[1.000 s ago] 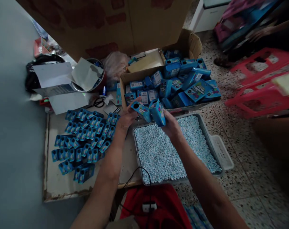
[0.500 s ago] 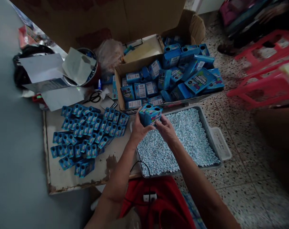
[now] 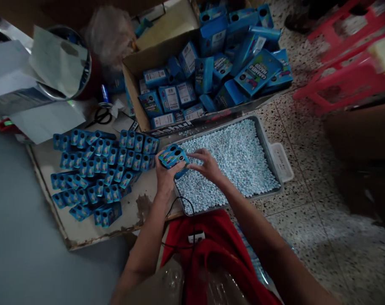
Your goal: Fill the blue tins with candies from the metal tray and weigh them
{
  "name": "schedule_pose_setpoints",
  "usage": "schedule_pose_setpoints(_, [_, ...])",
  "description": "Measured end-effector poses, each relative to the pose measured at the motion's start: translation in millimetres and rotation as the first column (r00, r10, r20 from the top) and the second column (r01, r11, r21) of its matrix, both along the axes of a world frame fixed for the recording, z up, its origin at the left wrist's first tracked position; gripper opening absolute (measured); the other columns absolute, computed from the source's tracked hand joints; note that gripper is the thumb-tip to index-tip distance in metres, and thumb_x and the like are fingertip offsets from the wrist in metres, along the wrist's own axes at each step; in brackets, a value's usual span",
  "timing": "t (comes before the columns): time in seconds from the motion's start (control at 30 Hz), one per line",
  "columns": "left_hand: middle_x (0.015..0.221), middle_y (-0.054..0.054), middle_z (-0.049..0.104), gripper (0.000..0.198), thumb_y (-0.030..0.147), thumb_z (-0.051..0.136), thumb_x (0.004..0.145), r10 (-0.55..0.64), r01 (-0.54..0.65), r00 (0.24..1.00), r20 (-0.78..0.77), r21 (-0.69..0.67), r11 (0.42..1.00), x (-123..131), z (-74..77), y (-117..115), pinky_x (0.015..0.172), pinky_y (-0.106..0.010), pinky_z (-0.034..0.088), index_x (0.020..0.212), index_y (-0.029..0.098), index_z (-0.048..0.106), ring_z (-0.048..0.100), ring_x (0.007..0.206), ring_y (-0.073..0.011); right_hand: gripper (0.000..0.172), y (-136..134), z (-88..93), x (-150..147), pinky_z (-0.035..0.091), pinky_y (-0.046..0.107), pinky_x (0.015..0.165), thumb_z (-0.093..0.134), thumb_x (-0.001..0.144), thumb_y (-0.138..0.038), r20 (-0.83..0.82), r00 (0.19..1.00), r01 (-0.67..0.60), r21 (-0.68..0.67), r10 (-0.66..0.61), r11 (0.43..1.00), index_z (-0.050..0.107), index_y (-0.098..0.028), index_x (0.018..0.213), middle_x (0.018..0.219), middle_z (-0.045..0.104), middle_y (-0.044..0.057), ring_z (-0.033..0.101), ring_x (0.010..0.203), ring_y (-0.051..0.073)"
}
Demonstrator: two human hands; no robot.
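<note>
My left hand is wrapped round a couple of small blue candy boxes, pressed side by side with dark round holes in their tops. They are over the left edge of a grey tray full of small pale blue and white candies. My right hand is over the candies, thumb and fingers apart and pointing at the boxes. Its fingertips come close to their right side; whether they touch I cannot tell. Left of my hands, several similar blue boxes stand in rows on the worn table.
Behind the tray, an open cardboard carton holds many larger blue boxes. Scissors, a pot topped with papers and a clear plastic bag are at the back left. Red plastic stools stand on the right.
The held boxes have moved left, from over the tray's back to its left edge, and tilted. My right hand has come off them and its fingers have spread. The view has shifted.
</note>
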State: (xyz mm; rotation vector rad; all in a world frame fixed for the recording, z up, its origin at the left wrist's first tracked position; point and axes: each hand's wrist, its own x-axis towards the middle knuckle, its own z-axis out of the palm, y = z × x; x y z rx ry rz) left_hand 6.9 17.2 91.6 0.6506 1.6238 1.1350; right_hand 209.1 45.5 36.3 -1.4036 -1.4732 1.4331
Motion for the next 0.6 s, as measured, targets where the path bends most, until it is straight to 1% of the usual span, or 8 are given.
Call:
schedule_pose_setpoints(0.07, [0.117, 0.001, 0.074, 0.091, 0.033, 0.109, 0.054, 0.061, -0.061, 0.998, 0.001, -0.056, 0.997, -11.3, -0.8, -13.5, 0.087, -0.030, 0.063, 0.129, 0.029, 0.058, 0.074, 0.096, -0.0184, 0.038, 4.9, -17.9, 20.8, 0.052, 0.059, 0.119, 0.081, 0.099, -0.061, 0.230, 0.973, -0.036, 0.108, 0.011, 0.993, 0.091, -0.029, 0.116, 0.121, 0.079, 0.014, 0.069, 0.122, 0.036])
schedule_pose_setpoints(0.1, [0.111, 0.002, 0.075, 0.092, 0.030, 0.109, 0.050, 0.056, -0.053, 0.998, 0.025, -0.093, 0.994, -17.1, -1.7, -19.3, 0.085, -0.030, 0.063, 0.128, 0.028, 0.059, 0.073, 0.091, -0.0178, 0.034, 10.6, -27.8, 30.0, 0.050, 0.060, 0.121, 0.074, 0.105, -0.055, 0.303, 0.953, -0.072, 0.144, 0.025, 0.987, 0.090, -0.027, 0.116, 0.121, 0.079, 0.015, 0.069, 0.123, 0.036])
schedule_pose_setpoints(0.2, [0.104, 0.001, 0.077, 0.090, 0.025, 0.107, 0.047, -0.028, 0.065, 0.981, 0.190, -0.192, 0.979, -29.4, -10.6, -35.7, 0.083, -0.033, 0.064, 0.125, 0.026, 0.063, 0.074, 0.086, -0.0198, 0.034, 32.3, -55.5, 44.3, 0.045, 0.060, 0.127, 0.060, 0.112, -0.040, 0.422, 0.894, -0.261, 0.213, 0.152, 0.942, 0.085, -0.024, 0.129, 0.140, 0.076, 0.016, 0.064, 0.137, 0.035])
schedule_pose_setpoints(0.3, [0.113, -0.002, 0.080, 0.088, 0.023, 0.104, 0.048, -0.053, 0.120, 0.952, 0.301, -0.210, 0.970, -29.6, -28.1, -55.4, 0.091, -0.038, 0.064, 0.128, 0.027, 0.067, 0.077, 0.100, -0.0253, 0.043, 42.6, -72.1, 39.3, 0.038, 0.060, 0.133, 0.059, 0.112, -0.039, 0.524, 0.819, -0.397, 0.226, 0.232, 0.890, 0.076, -0.024, 0.149, 0.166, 0.062, 0.016, 0.047, 0.158, 0.038])
schedule_pose_setpoints(0.37, [0.126, -0.004, 0.080, 0.093, 0.020, 0.104, 0.046, -0.064, 0.134, 0.947, 0.314, -0.206, 0.969, -23.4, -40.9, -69.3, 0.099, -0.040, 0.063, 0.131, 0.029, 0.069, 0.077, 0.117, -0.0292, 0.047, 37.9, -76.3, 32.2, 0.036, 0.061, 0.134, 0.056, 0.114, -0.040, 0.565, 0.792, -0.406, 0.203, 0.231, 0.891, 0.071, -0.024, 0.156, 0.171, 0.057, 0.015, 0.042, 0.161, 0.039])
schedule_pose_setpoints(0.47, [0.146, -0.006, 0.075, 0.103, 0.020, 0.104, 0.043, -0.065, 0.150, 0.932, 0.357, -0.215, 0.965, -7.4, -58.1, -83.4, 0.111, -0.042, 0.059, 0.140, 0.030, 0.070, 0.071, 0.136, -0.0320, 0.048, 20.1, -77.4, 25.5, 0.038, 0.061, 0.133, 0.046, 0.117, -0.038, 0.542, 0.809, -0.367, 0.164, 0.227, 0.916, 0.072, -0.024, 0.154, 0.164, 0.061, 0.017, 0.049, 0.154, 0.037])
schedule_pose_setpoints(0.53, [0.147, -0.006, 0.074, 0.109, 0.026, 0.105, 0.044, -0.044, 0.147, 0.906, 0.421, -0.215, 0.965, 6.3, -67.9, -85.3, 0.115, -0.045, 0.058, 0.147, 0.032, 0.069, 0.072, 0.135, -0.0320, 0.049, 7.3, -77.5, 24.8, 0.041, 0.060, 0.132, 0.042, 0.117, -0.039, 0.485, 0.845, -0.330, 0.143, 0.225, 0.933, 0.076, -0.023, 0.148, 0.154, 0.066, 0.018, 0.055, 0.147, 0.036])
schedule_pose_setpoints(0.6, [0.142, -0.005, 0.076, 0.114, 0.031, 0.106, 0.043, -0.035, 0.151, 0.879, 0.476, -0.209, 0.966, 20.7, -76.1, -81.6, 0.114, -0.049, 0.059, 0.150, 0.034, 0.069, 0.074, 0.128, -0.0323, 0.051, -3.5, -78.0, 25.7, 0.042, 0.058, 0.132, 0.040, 0.118, -0.044, 0.406, 0.893, -0.267, 0.130, 0.195, 0.955, 0.080, -0.025, 0.142, 0.148, 0.069, 0.017, 0.058, 0.143, 0.035])
